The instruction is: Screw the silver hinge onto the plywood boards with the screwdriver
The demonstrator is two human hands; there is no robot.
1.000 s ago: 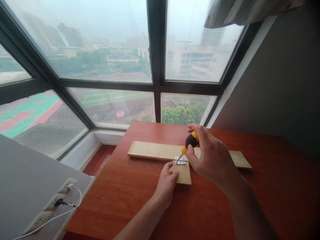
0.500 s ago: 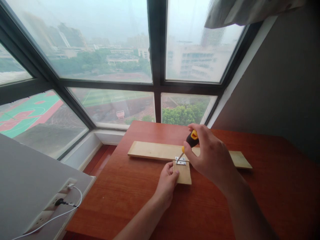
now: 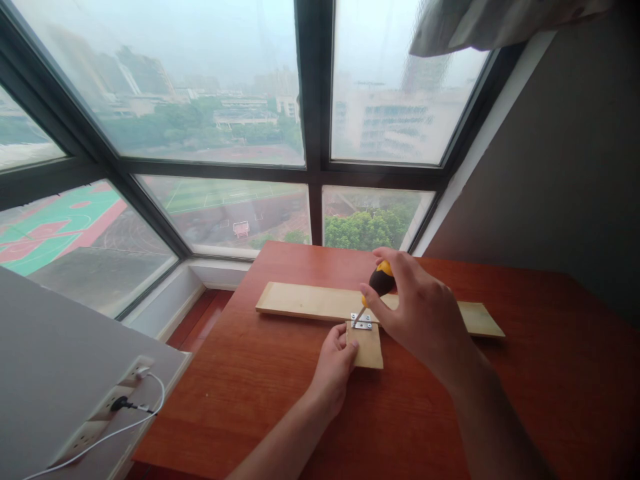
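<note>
The small silver metal hinge (image 3: 361,321), flat and dotted with screws or holes too small for me to tell apart, spans the seam between a long pale wooden board (image 3: 305,301) beyond it and a short pale wooden piece (image 3: 369,350) on its near side, all on a reddish-brown wooden table (image 3: 250,400). The left hand (image 3: 334,357) pinches the short piece's left edge, below the hinge. The right hand (image 3: 425,310) grips a yellow-and-black-handled screwdriver (image 3: 383,281), tilted, its tip at the hinge's left side. Well left of the hinge, wall sockets (image 3: 84,438) hold plugs.
</note>
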